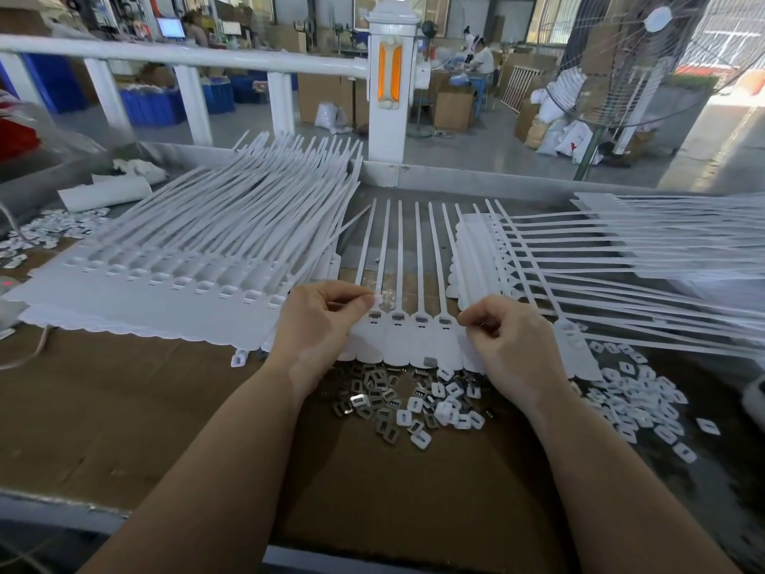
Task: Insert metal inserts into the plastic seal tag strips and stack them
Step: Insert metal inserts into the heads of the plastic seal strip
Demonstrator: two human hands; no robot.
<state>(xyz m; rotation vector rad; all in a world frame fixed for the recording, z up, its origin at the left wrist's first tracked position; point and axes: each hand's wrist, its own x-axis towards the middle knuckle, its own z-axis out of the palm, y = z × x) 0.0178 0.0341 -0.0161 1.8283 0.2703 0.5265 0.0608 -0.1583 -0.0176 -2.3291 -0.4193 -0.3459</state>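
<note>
Left hand pinching a small white piece over the strip, right hand pinching its right edge — risking a crooked insert if the strip is sliding.

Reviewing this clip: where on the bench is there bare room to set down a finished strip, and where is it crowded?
Bare cardboard lies near-left, below the left stack, and near-centre between the forearms. Crowded: the strip in work, the metal inserts beneath it, white caps to the right, and the right stack.
</note>
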